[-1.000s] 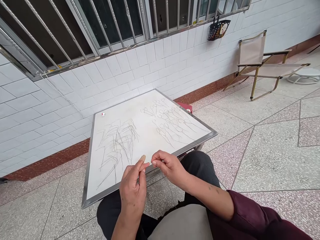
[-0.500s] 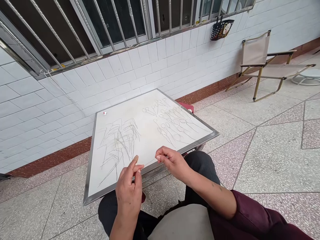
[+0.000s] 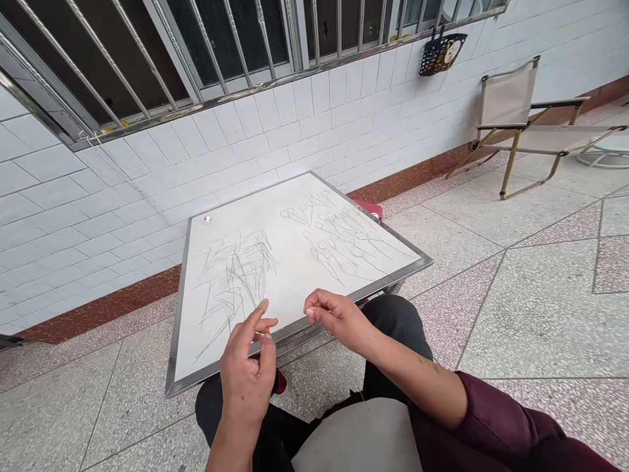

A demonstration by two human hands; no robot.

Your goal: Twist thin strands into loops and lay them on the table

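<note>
Above the near edge of the white board table (image 3: 289, 262), my left hand (image 3: 248, 367) has its index finger stretched out. Its thumb and middle finger come together, and whatever they may hold is too fine to make out. A short gap to the right, my right hand (image 3: 337, 318) is closed in a pinch of thumb and forefinger; anything held there is too thin to see. On the board's left half lie several thin dark bent wires (image 3: 236, 275), crossing one another. Several looped wires (image 3: 339, 239) are spread over the right half.
A small red-and-white object (image 3: 208, 219) sits at the board's far left corner. Beyond stands a white tiled wall (image 3: 246, 144) with a barred window. A black basket (image 3: 442, 56) hangs there, and a folding chair (image 3: 511, 111) stands at right. My knees are under the near edge.
My left hand has shifted slightly left, away from my right hand, with its fingers a little more spread. My right hand keeps its pinch in nearly the same place. The view has shifted slightly.
</note>
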